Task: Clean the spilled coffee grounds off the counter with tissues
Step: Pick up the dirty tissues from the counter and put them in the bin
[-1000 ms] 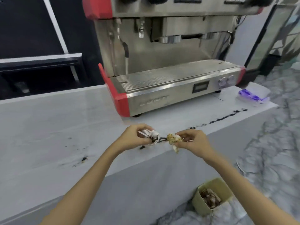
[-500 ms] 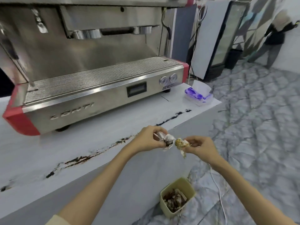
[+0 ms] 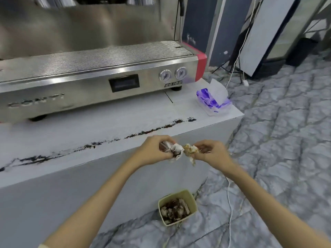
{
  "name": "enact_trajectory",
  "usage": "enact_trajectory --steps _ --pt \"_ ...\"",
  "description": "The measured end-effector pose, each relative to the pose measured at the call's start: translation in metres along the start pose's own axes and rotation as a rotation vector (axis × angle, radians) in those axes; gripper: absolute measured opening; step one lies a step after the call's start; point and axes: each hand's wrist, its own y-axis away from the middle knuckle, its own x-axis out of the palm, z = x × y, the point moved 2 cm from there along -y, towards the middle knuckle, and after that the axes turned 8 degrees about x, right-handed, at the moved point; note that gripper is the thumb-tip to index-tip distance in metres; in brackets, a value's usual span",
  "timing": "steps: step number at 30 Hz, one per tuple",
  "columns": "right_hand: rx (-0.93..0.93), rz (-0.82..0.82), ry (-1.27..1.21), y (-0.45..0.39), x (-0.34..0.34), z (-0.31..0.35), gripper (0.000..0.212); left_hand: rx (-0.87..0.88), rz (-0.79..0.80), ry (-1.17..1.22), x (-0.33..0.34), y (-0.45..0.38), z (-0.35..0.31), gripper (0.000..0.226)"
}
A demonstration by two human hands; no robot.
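A long dark line of coffee grounds [image 3: 100,143] runs along the white counter [image 3: 86,126] near its front edge. My left hand [image 3: 152,151] grips a crumpled white tissue [image 3: 176,150] stained dark. My right hand [image 3: 213,153] pinches a second wadded tissue [image 3: 190,149], stained brown. The two tissues nearly touch, held just off the counter's front edge, above the floor.
A steel and red espresso machine [image 3: 89,74] stands at the back of the counter. A purple tissue pack [image 3: 213,99] lies at the counter's right end. A beige bin [image 3: 177,206] with used tissues sits on the marble floor below my hands. A white cable [image 3: 231,203] trails beside it.
The view has swung right and down along the counter. Both hands stay together on their tissues and have shifted off the counter edge, more directly above the bin.
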Motion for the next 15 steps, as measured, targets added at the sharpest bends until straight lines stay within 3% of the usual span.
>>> enact_trajectory --steps 8,15 --pt "0.018 0.254 0.055 -0.006 0.005 -0.074 0.026 -0.338 -0.216 0.275 0.085 0.057 0.037 0.031" --pt "0.117 0.300 0.084 -0.023 0.035 -0.144 0.026 -0.565 -0.279 0.340 0.166 0.061 0.100 0.031"
